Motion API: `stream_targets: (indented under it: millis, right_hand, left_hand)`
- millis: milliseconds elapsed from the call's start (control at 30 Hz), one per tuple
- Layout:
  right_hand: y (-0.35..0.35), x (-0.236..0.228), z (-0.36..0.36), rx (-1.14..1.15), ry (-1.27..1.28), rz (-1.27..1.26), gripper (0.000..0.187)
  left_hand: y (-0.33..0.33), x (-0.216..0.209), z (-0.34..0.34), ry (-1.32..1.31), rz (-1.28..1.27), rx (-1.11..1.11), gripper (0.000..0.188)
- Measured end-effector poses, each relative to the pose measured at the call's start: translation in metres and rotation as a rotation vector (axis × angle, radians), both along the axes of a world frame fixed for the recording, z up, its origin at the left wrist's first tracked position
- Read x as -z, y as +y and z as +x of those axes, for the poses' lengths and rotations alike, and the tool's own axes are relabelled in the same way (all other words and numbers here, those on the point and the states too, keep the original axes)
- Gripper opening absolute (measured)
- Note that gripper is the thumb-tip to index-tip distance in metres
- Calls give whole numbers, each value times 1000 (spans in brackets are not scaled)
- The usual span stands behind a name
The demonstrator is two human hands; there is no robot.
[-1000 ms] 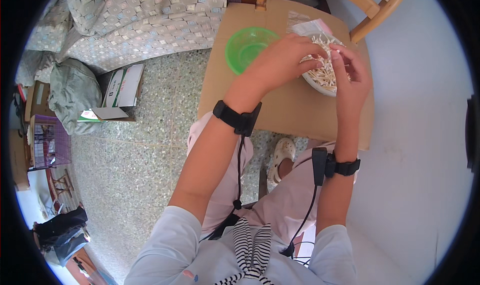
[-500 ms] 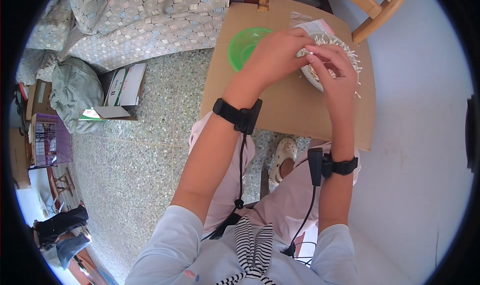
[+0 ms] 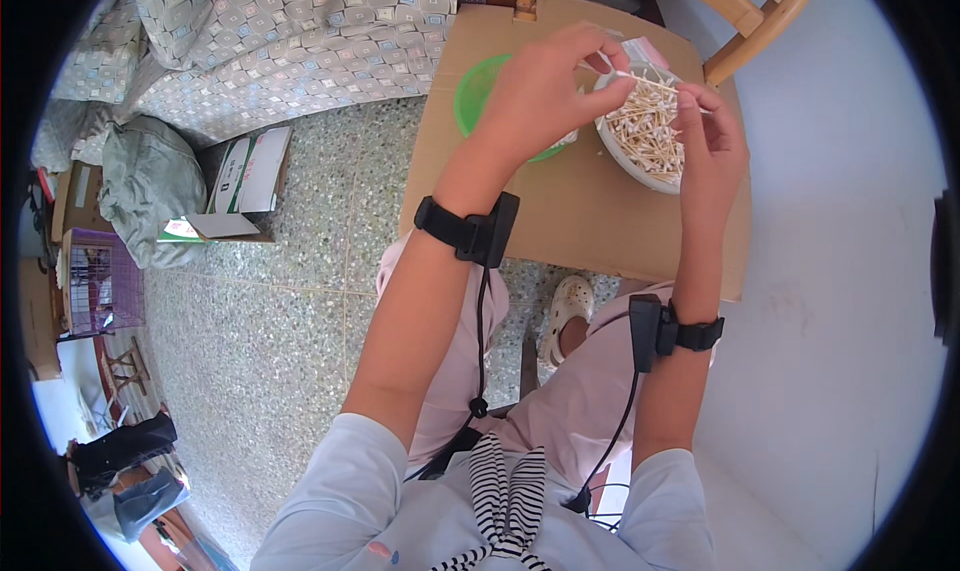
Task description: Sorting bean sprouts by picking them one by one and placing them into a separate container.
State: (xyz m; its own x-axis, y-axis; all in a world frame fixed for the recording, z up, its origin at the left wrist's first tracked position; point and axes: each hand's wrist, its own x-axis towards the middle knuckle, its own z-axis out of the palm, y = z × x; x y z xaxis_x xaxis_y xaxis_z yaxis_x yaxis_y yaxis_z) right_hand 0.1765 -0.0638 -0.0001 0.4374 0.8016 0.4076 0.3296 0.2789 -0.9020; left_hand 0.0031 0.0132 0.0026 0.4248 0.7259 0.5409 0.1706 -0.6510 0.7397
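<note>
A cotton swab (image 3: 655,83) is stretched between my two hands above a white bowl (image 3: 640,176) heaped with cotton swabs (image 3: 640,131). Thumb and forefinger of my left hand (image 3: 550,86) close around its white left tip. My right hand (image 3: 715,141) pinches the other end between thumb and fingers, over the bowl's right side. Below my left hand is a green bowl (image 3: 475,96), largely covered by that hand; a bit of white shows inside at its lower right edge.
Both bowls stand on a cardboard sheet (image 3: 590,221). A wooden chair part (image 3: 765,36) rises at the far right beside the pale wall (image 3: 830,221). Patterned fabric (image 3: 300,61) hangs at the far left, near a grey-green bag (image 3: 155,186) and an open carton (image 3: 245,181).
My hands have moved apart, the right one rightward and the left slightly up. The swab now shows at length between them, and more of the white bowl's contents is visible.
</note>
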Motion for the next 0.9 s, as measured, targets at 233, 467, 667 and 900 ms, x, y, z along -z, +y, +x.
stream_targets:
  millis: [233, 467, 667, 900]
  right_hand:
    - [-1, 3, -6, -127, -137, 8, 13]
    - [-2, 2, -18, -226, -245, 69, 12]
    - [-1, 2, -14, -143, -161, -23, 15]
    - [-6, -1, -6, -64, -37, 2, 12]
  left_hand:
    - [-4, -10, 3, -261, -63, 162, 14]
    - [-4, -9, 4, -262, 24, 229, 13]
    - [-3, -8, 4, -234, 121, 132, 14]
    - [2, -6, 2, -197, 217, -34, 13]
